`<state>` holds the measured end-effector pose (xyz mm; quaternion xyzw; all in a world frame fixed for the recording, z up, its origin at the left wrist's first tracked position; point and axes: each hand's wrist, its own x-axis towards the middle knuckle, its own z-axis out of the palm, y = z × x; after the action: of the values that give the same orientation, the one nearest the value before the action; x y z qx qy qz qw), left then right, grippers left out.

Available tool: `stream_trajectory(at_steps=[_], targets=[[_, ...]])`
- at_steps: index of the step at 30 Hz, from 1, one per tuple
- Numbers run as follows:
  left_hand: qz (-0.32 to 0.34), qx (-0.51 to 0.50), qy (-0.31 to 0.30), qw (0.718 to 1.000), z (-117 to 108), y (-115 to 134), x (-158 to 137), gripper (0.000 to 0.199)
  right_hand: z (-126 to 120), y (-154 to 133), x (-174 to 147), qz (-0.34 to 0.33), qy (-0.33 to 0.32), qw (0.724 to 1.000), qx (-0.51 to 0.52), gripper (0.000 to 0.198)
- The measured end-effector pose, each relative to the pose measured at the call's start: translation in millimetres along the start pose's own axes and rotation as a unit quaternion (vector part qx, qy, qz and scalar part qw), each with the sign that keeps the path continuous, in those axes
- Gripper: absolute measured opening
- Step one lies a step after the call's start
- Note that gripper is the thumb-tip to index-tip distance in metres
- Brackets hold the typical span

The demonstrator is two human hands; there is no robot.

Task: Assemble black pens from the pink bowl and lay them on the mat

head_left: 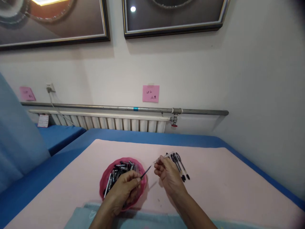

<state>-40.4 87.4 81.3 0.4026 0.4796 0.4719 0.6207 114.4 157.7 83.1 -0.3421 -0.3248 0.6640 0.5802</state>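
Head view: a round bowl (102, 185) of glossy pink material with a wavy, scalloped rim sits on a smooth pale-pink sheet (221, 181), heaped with black and clear pen parts (114, 174). Over the bowl's right side, the left hand (125, 187) has thumb and fingers pinched around a slim, dark, rod-like piece (146, 171) tapering to a point. Right of the bowl, the right hand (169, 175) pinches a thin, see-through tube (156, 161) between thumb and fingertips, its other fingers curled. Rod and tube point toward each other, near but apart. Farther right of the bowl lies a small row of slender pens (182, 165) (clear barrels, dark ends). On the bowl's near side is soft turquoise cloth (79, 216); well beyond it stands a ribbed white radiator (124, 124).
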Motion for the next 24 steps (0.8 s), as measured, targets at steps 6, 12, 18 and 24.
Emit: stream_trajectory(at_steps=[6,12,18,24], targets=[[0.005,-0.005,-0.007,1.000,2.2,0.4,0.0,0.027,4.1,2.0,-4.3,0.008,-0.019,1.000,-0.010,0.030],[-0.007,-0.027,0.003,1.000,7.2,4.5,-1.8,0.033,10.4,10.6,-14.7,0.038,-0.071,0.995,-0.063,0.027],[-0.010,-0.030,0.012,0.999,5.2,7.1,-4.1,0.034,13.2,14.0,-17.1,0.030,-0.075,0.993,-0.091,0.025],[0.056,-0.125,0.083,0.987,-14.3,13.7,-0.5,0.025,7.9,2.6,-15.4,-0.007,-0.040,0.992,-0.118,0.015]])
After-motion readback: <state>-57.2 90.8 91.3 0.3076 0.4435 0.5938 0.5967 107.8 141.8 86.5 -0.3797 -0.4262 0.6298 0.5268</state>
